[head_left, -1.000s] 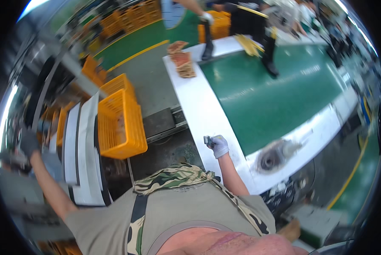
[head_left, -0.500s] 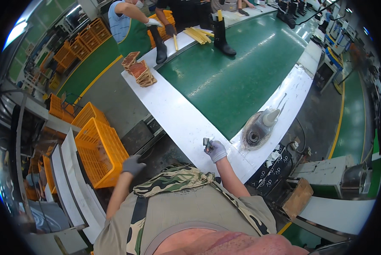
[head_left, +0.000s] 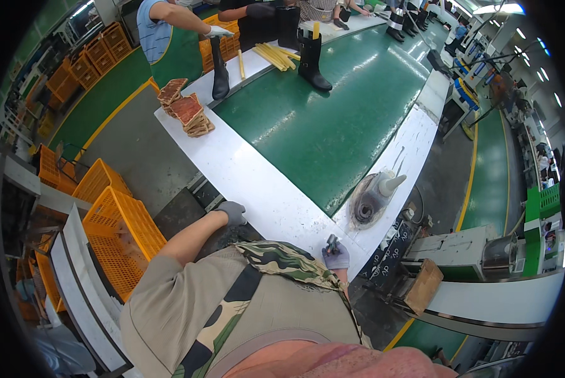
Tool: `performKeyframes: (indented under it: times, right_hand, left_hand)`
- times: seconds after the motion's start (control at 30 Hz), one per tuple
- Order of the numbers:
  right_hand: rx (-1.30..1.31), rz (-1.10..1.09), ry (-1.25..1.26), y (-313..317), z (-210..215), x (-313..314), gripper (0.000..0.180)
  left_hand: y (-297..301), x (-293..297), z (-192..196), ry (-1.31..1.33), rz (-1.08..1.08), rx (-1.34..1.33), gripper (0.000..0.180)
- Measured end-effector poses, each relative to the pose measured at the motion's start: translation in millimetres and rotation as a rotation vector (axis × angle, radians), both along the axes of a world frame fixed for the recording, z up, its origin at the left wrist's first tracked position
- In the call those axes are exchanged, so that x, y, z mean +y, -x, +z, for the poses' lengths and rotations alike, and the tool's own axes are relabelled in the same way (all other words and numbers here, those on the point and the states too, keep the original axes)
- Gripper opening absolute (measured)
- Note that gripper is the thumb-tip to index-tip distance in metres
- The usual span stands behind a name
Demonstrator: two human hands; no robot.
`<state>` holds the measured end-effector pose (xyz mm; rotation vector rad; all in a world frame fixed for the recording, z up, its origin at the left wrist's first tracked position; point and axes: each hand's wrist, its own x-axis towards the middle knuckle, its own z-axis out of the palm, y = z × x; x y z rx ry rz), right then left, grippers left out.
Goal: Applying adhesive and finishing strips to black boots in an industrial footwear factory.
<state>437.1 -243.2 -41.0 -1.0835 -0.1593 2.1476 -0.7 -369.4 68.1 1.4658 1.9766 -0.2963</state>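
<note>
My right hand (head_left: 336,258), in a light grey glove, is closed round a small dark metal piece (head_left: 333,242) whose exact kind I cannot make out. It is over the near corner of the white table border (head_left: 263,188). My left hand (head_left: 233,213), in a darker grey glove, is at the left edge of that border. Its fingers are too unclear to read, and nothing shows in it. Beyond my right hand, a white bottle with a pointed nozzle (head_left: 391,184) stands by a round, stained dish (head_left: 363,210).
A green belt (head_left: 320,120) fills the table's middle. Black boots (head_left: 312,66), yellow strips (head_left: 273,57) and stacked reddish-brown pads (head_left: 190,115) are on its far left. Yellow crates (head_left: 125,236) are on the floor at left. Co-workers (head_left: 178,38) work across the table.
My view has turned to the right. My left hand has moved from beside the crate to the table's edge. My right hand has drawn back nearer my body, still holding the metal piece.
</note>
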Motion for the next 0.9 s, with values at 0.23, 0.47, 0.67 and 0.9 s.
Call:
performKeyframes:
  times: [0.23, 0.47, 0.67, 0.9]
  right_hand:
    - [0.030, -0.197, -0.068, 4, -7, -19, 0.021]
    - [0.032, -0.300, -0.127, 3, -18, -29, 0.018]
    - [-0.033, -0.385, -0.102, 5, -23, -32, 0.020]
    - [-0.046, -0.377, -0.079, 2, -26, -29, 0.024]
  left_hand:
    - [37, 36, -53, -0.093, -0.060, -0.159, 0.044]
    - [91, 50, -139, -0.074, 0.527, -0.816, 0.024]
    - [98, 61, -125, 0.207, 0.661, -0.973, 0.024]
    - [95, 70, -104, 0.254, 0.565, -0.905, 0.023]
